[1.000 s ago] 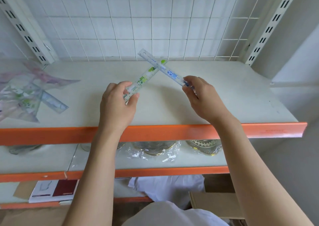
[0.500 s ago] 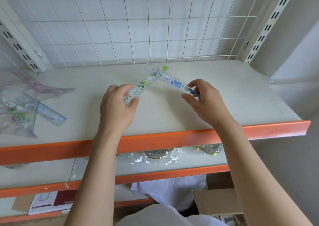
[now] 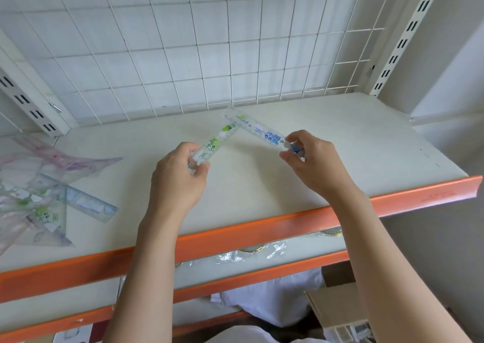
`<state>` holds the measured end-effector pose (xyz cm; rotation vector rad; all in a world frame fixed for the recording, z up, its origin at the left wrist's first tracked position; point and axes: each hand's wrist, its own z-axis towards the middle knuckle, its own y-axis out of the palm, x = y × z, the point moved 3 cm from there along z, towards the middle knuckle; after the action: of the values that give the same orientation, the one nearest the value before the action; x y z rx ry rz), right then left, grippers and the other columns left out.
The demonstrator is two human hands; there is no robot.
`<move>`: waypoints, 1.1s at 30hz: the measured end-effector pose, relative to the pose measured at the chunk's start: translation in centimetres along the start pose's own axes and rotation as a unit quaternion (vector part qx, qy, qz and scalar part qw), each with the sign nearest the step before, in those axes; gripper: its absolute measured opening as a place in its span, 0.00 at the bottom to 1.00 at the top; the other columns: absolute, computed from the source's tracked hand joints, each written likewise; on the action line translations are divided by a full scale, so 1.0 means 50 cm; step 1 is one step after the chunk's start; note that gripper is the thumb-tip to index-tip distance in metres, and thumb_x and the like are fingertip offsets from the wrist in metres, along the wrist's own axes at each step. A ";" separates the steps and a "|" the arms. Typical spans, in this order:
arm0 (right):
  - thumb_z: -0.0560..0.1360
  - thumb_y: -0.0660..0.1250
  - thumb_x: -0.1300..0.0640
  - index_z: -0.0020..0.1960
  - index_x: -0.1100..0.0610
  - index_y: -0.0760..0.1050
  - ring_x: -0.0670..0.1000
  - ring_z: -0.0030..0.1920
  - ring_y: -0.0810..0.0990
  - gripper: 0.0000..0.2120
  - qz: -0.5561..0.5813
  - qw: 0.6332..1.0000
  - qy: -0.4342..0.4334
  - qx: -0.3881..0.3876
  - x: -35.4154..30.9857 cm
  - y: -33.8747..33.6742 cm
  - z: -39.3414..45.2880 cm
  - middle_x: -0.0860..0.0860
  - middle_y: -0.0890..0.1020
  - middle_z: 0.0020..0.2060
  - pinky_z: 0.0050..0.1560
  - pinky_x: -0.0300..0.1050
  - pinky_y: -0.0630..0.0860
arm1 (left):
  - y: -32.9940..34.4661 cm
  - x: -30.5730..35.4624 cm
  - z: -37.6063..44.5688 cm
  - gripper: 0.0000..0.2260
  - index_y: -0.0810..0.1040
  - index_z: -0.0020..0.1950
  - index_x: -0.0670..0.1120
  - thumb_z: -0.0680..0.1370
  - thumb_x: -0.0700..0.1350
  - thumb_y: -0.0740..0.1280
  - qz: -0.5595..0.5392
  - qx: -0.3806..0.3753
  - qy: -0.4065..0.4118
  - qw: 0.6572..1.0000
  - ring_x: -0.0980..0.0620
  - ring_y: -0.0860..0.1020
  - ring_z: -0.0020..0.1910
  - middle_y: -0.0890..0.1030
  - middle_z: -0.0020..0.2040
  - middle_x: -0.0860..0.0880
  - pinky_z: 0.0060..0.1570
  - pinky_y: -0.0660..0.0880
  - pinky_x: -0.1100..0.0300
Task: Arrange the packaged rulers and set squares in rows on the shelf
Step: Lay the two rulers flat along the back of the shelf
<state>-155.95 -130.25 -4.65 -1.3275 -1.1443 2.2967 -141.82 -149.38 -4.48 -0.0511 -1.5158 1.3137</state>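
Over the middle of the white shelf (image 3: 262,191) I hold two packaged clear rulers. My left hand (image 3: 178,180) grips the near end of the green-printed ruler (image 3: 217,140), which slants up to the right. My right hand (image 3: 311,162) pinches the near end of the blue-printed ruler (image 3: 262,132), which slants up to the left. Their far ends meet near the back of the shelf. A loose pile of packaged set squares and rulers (image 3: 36,193) lies at the shelf's left end.
A white wire grid (image 3: 209,54) backs the shelf, with slotted uprights at both sides. An orange front rail (image 3: 262,232) edges the shelf. Lower shelves hold wrapped metal items (image 3: 248,253), and a cardboard box (image 3: 337,308) sits at bottom right.
Both rulers have come down toward the shelf. Their far ends no longer cross and now just meet. The camera view has tilted and shifted.
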 end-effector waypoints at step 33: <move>0.76 0.52 0.62 0.56 0.53 0.78 0.46 0.45 0.79 0.18 0.204 0.964 0.160 0.059 0.149 -0.119 0.107 0.45 0.80 0.45 0.48 0.41 0.76 | 0.134 0.123 0.058 0.13 0.75 0.58 0.49 0.78 0.54 0.61 0.009 0.013 -0.005 1.000 0.48 0.74 0.43 0.78 0.43 0.51 0.44 0.68 0.58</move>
<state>-165.36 -124.88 -3.43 -1.9447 -0.6660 2.2412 -150.26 -144.89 -4.73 -0.0422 -1.5092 1.3506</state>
